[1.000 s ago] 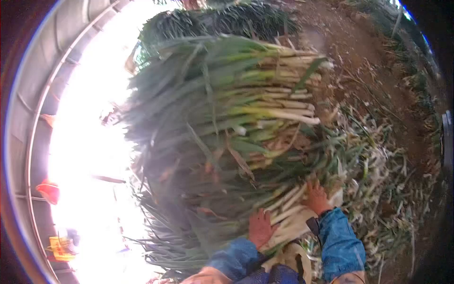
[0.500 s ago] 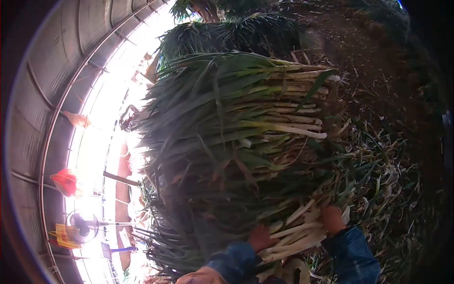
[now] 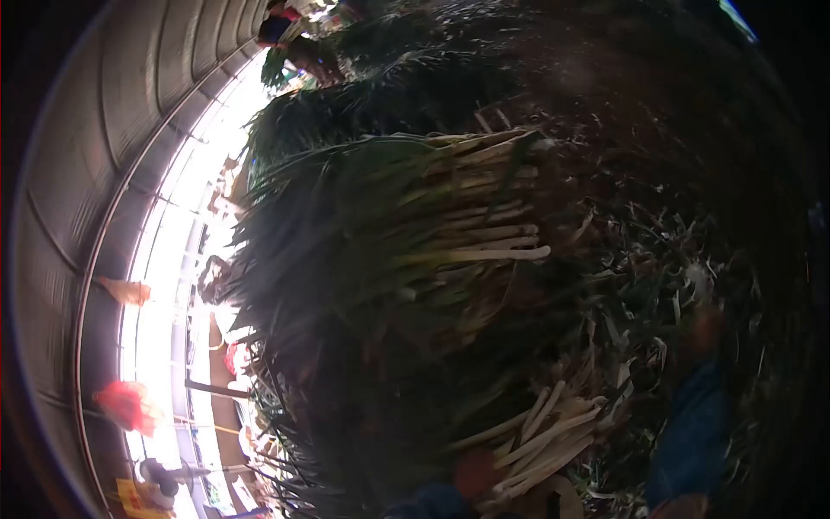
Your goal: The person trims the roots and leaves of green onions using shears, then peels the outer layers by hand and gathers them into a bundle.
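Only the left hand (image 3: pixel 474 474) touches one leek bundle (image 3: pixel 540 437); right hand (image 3: pixel 707 327) apart.

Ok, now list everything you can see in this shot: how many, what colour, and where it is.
green onion stack: one big pile, green leaves and pale stalks, centre
loose stalk bundle: one, whitish, bottom centre
trimmings: many, green and pale, strewn on the ground at right
soil: dark brown, top right
roof arches: several, grey, left edge
hanging items: two, orange-red, left side
fan: one, dark, bottom left
left hand: reddish, bottom centre, against the loose stalk bundle
right hand: reddish, blurred, at right, apart from the stalks
blue sleeve: one, below the right hand
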The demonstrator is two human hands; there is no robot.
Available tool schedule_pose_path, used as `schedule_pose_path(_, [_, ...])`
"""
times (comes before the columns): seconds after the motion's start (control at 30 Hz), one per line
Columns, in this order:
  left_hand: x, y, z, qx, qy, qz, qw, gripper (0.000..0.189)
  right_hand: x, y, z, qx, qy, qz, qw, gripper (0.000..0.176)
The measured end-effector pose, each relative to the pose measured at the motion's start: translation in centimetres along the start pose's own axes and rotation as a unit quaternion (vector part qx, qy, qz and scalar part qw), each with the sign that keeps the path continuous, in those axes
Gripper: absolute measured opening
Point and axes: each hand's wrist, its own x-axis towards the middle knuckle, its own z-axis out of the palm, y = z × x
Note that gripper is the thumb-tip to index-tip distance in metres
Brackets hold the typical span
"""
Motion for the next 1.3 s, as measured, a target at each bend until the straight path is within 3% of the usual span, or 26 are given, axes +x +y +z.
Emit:
schedule_pose_path(0.1, [-0.2,0.1,0.4,0.039,-0.006,-0.008,0.999,0.054,8.1,4.5,-5.6,0.075,0.075,0.0,0.994,0.02])
schedule_pose_path(0.2, [0.7,1.7,-0.6,0.065,-0.039,-0.029,0.997,0.056,9.3,2.5,-8.0,0.127,0.069,-0.043,0.989,0.022])
schedule_pose_path(0.3, [0.9,1.7,-0.7,0.074,0.014,0.002,0.997,0.056,1.3,-7.5,-3.7,0.146,-0.138,-0.058,0.978,0.043])
schedule_pose_path(0.37, [0.0,3.8,-2.2,0.092,0.08,0.012,0.992,0.053,-6.9,-14.3,-0.1,0.146,-0.314,-0.084,0.934,0.061])
schedule_pose_path(0.4, [0.2,4.3,-2.6,0.109,0.117,0.014,0.987,0.051,-10.8,-17.8,0.0,0.08,-0.364,-0.13,0.919,0.063])
schedule_pose_path(0.43, [1.5,3.6,-2.5,0.145,0.164,0.012,0.976,0.049,-14.5,-20.3,0.0,0.125,-0.396,-0.122,0.901,0.064])
schedule_pose_path(0.47, [2.8,2.6,-1.9,0.178,0.207,0.009,0.962,0.048,-19.1,-19.5,5.8,0.063,-0.218,-0.292,0.929,0.06])
schedule_pose_path(0.53, [3.0,0.6,1.4,0.231,0.26,-0.005,0.937,0.046,-22.1,-21.3,5.9,0.008,-0.098,-0.373,0.923,0.047])
schedule_pose_path(0.57, [0.9,-0.2,4.3,0.252,0.269,-0.017,0.929,0.046,-22.4,-22.1,5.5,0.013,-0.173,-0.297,0.939,0.04])
schedule_pose_path(0.6, [-3.2,-0.2,7.6,0.27,0.263,-0.031,0.926,0.046,-21.2,-22.1,4.3,0.019,-0.226,-0.277,0.934,0.033])
schedule_pose_path(0.63, [-4.2,0.3,6.4,0.29,0.318,0.028,0.902,0.045,-19.6,-20.4,4.1,0.034,-0.247,-0.287,0.925,0.026])
schedule_pose_path(0.67, [-3.7,3.0,1.9,0.172,0.073,-0.034,0.982,0.06,-17.8,-17.9,4.1,0.041,-0.237,-0.311,0.919,0.02])
schedule_pose_path(0.7, [-3.4,2.7,1.0,0.153,0.08,0.035,0.984,0.063,-15.3,-14.6,3.9,0.028,-0.205,-0.32,0.925,0.014])
schedule_pose_path(0.73, [-3.1,2.4,0.1,0.135,0.082,0.105,0.982,0.066,-12.8,-11.1,3.8,-0.068,-0.145,-0.329,0.931,0.012])
schedule_pose_path(0.77, [-2.8,2.9,-0.2,0.066,0.048,0.042,0.996,0.066,-8.7,-10.0,1.1,-0.122,-0.205,-0.198,0.951,0.009])
schedule_pose_path(0.8, [-1.9,3.1,0.0,0.088,0.069,0.053,0.992,0.066,-4.6,-8.8,-2.1,-0.041,-0.255,-0.093,0.962,0.013])
schedule_pose_path(0.83, [-2.4,3.0,0.3,0.114,0.083,0.058,0.988,0.066,-2.3,-5.8,-2.2,-0.143,-0.19,-0.105,0.966,0.025])
schedule_pose_path(0.9, [-2.6,2.9,0.3,0.146,0.087,0.059,0.984,0.066,-0.5,-6.5,-4.8,-0.084,-0.114,-0.159,0.977,0.045])
schedule_pose_path(0.97, [-3.0,3.5,-0.1,0.151,0.063,0.035,0.986,0.067,-2.8,-10.8,-4.6,-0.017,-0.191,-0.216,0.957,0.055])
schedule_pose_path(1.03, [-3.0,3.8,-0.3,0.16,0.074,0.039,0.984,0.068,-7.9,-16.3,-2.6,0.094,-0.236,-0.196,0.947,0.064])
schedule_pose_path(1.07, [-3.1,3.9,-0.4,0.167,0.077,0.04,0.982,0.069,-10.5,-19.7,-1.6,0.057,-0.378,-0.134,0.914,0.07])
schedule_pose_path(1.1, [-3.0,3.8,-0.5,0.16,0.077,0.048,0.983,0.067,-13.7,-22.5,-1.0,0.043,-0.426,-0.131,0.894,0.074])
schedule_pose_path(1.17, [-3.2,3.4,-0.6,0.145,0.07,0.058,0.985,0.065,-20.4,-25.9,0.7,-0.032,-0.406,-0.235,0.883,0.058])
schedule_pose_path(1.27, [-3.4,3.3,-0.6,0.128,0.061,0.043,0.989,0.062,-20.2,-24.1,4.7,-0.083,-0.352,-0.342,0.867,0.026])
schedule_pose_path(1.3, [-3.4,3.2,-0.5,0.133,0.068,0.046,0.988,0.061,-18.5,-22.9,3.6,-0.062,-0.322,-0.336,0.883,0.016])
